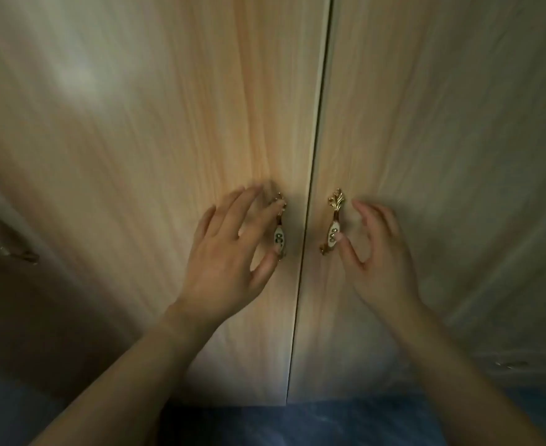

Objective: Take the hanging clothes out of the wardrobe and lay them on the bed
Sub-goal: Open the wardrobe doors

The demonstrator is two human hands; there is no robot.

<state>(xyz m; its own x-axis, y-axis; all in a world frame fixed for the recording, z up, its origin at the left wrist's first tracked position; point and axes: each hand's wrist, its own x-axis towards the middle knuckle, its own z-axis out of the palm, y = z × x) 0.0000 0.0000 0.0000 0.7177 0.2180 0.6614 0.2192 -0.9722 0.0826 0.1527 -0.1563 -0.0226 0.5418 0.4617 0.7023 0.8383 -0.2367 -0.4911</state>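
- The wardrobe (168,123) stood directly ahead, doors shut.
- The left hand (223,252), grip open with fingers spread, touched the left door handle (279,236).
- The right hand (381,252), grip open, set its thumb against the right door handle (333,230).

Blue mottled floor (297,426) along the bottom edge.

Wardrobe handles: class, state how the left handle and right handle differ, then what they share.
The left handle is partly behind the left hand; the right handle shows almost whole. The left hand's thumb meets the left handle's bottom; the right hand's thumb meets the right handle's middle. Both are upright, gold with white ovals.
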